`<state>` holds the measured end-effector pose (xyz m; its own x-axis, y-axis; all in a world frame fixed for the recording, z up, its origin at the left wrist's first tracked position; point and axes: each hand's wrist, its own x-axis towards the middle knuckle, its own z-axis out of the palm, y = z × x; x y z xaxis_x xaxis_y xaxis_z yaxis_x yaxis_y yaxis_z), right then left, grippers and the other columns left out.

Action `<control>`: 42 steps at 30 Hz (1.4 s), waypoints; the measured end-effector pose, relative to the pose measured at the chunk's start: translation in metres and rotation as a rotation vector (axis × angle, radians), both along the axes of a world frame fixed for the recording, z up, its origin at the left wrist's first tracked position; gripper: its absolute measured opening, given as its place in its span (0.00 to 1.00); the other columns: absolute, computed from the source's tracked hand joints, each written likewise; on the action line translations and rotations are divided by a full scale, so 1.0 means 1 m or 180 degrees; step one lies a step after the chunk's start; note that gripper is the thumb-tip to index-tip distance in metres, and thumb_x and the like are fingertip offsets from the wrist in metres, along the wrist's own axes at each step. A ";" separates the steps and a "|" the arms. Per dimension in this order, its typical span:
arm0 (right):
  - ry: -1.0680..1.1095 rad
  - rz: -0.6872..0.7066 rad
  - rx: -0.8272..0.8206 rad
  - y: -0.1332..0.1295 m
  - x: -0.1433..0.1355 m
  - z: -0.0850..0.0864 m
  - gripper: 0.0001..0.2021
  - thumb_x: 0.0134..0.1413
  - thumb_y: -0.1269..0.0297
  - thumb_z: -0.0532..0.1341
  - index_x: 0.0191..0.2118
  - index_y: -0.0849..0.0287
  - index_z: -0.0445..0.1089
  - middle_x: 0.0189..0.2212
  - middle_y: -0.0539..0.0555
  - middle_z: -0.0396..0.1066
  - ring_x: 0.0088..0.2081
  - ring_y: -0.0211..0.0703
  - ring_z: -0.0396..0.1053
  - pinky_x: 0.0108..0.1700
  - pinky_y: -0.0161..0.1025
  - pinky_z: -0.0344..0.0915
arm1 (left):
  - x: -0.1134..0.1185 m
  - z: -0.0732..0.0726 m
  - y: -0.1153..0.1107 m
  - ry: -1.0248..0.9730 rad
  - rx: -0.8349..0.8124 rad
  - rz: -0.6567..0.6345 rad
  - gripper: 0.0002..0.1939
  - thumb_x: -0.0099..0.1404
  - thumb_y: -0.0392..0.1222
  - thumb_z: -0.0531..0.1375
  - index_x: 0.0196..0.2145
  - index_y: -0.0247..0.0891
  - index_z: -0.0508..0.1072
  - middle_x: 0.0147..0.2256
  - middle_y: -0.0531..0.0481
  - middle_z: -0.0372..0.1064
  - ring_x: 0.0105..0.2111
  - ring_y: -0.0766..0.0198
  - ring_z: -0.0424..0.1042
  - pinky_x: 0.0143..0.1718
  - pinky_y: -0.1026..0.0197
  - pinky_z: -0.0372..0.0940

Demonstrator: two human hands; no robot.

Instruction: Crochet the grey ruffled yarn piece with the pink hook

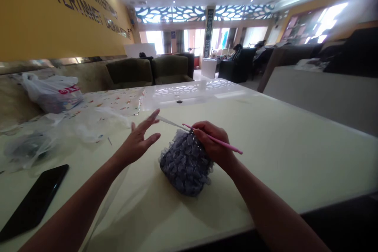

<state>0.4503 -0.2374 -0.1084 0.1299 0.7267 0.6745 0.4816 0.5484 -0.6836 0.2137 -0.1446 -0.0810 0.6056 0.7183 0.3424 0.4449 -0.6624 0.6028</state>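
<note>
A dark blue-grey crocheted piece point(187, 163) with ruffled, petal-like texture hangs or rests below my right hand point(211, 138). That hand is closed around a pink crochet hook point(224, 143) and pinches the top edge of the piece. The hook's tip points left, beside a pale strand point(173, 122) that runs from the piece to my left hand point(143, 138). My left hand is raised to the left of the piece, fingers spread, with the strand passing at its index fingertip.
A black phone point(35, 201) lies at the left on the pale table point(280, 145). Behind it are clear plastic bags point(32, 143) and a white bag with red print point(56, 94). Armchairs point(130, 71) stand beyond the table; people sit in the background at right.
</note>
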 end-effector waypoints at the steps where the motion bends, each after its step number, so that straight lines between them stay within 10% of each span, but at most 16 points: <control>1: -0.0010 0.0028 -0.0035 -0.001 -0.002 -0.001 0.10 0.62 0.59 0.59 0.37 0.60 0.72 0.26 0.50 0.69 0.27 0.36 0.64 0.28 0.32 0.60 | 0.006 -0.003 -0.004 -0.0392 -0.0568 -0.0227 0.40 0.68 0.49 0.58 0.70 0.53 0.40 0.59 0.41 0.67 0.64 0.48 0.58 0.63 0.32 0.41; 5: -0.0037 0.0172 -0.0092 -0.004 -0.012 -0.007 0.09 0.63 0.60 0.58 0.38 0.59 0.72 0.29 0.51 0.73 0.29 0.37 0.68 0.31 0.33 0.63 | 0.028 -0.013 -0.023 -0.1707 -0.2352 -0.0940 0.53 0.65 0.44 0.63 0.69 0.56 0.25 0.48 0.46 0.75 0.51 0.55 0.73 0.56 0.47 0.59; 10: -0.0414 0.0306 -0.0071 -0.008 -0.022 -0.014 0.09 0.64 0.58 0.58 0.40 0.58 0.72 0.27 0.50 0.73 0.26 0.36 0.68 0.30 0.32 0.63 | 0.035 -0.023 -0.032 -0.2084 -0.3025 -0.0990 0.54 0.63 0.39 0.66 0.69 0.58 0.30 0.35 0.54 0.76 0.36 0.64 0.75 0.45 0.57 0.63; 19: -0.0864 -0.0066 0.0303 -0.011 -0.028 -0.022 0.09 0.65 0.57 0.57 0.41 0.56 0.70 0.27 0.50 0.75 0.25 0.37 0.70 0.31 0.33 0.65 | 0.018 -0.020 -0.026 -0.1638 -0.3279 -0.1211 0.57 0.57 0.31 0.67 0.69 0.60 0.34 0.33 0.56 0.74 0.34 0.65 0.71 0.40 0.61 0.60; 25: -0.0382 0.0407 -0.0050 -0.015 -0.025 -0.013 0.09 0.62 0.58 0.58 0.40 0.56 0.72 0.27 0.50 0.74 0.26 0.37 0.69 0.29 0.33 0.65 | 0.019 -0.020 -0.029 -0.1754 -0.3457 -0.1180 0.45 0.63 0.38 0.62 0.70 0.55 0.42 0.35 0.53 0.74 0.37 0.62 0.72 0.43 0.58 0.61; 36: -0.0415 0.1446 -0.0788 -0.007 -0.011 0.000 0.10 0.61 0.59 0.60 0.36 0.60 0.75 0.27 0.52 0.72 0.26 0.37 0.66 0.27 0.33 0.63 | 0.006 -0.015 -0.017 -0.1370 -0.3058 -0.1382 0.54 0.58 0.32 0.66 0.70 0.55 0.36 0.34 0.53 0.75 0.35 0.64 0.72 0.42 0.59 0.61; 42: -0.0696 0.1308 -0.0861 -0.003 -0.008 -0.002 0.09 0.64 0.63 0.57 0.35 0.60 0.73 0.23 0.49 0.67 0.24 0.33 0.60 0.26 0.31 0.59 | 0.004 -0.012 -0.018 -0.1064 -0.2507 -0.1020 0.51 0.58 0.30 0.62 0.70 0.54 0.41 0.36 0.53 0.74 0.39 0.62 0.71 0.45 0.57 0.61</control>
<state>0.4420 -0.2405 -0.1100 -0.3243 0.8397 0.4357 0.4113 0.5399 -0.7344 0.2181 -0.1626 -0.0927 0.7738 0.6332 0.0178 0.0316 -0.0667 0.9973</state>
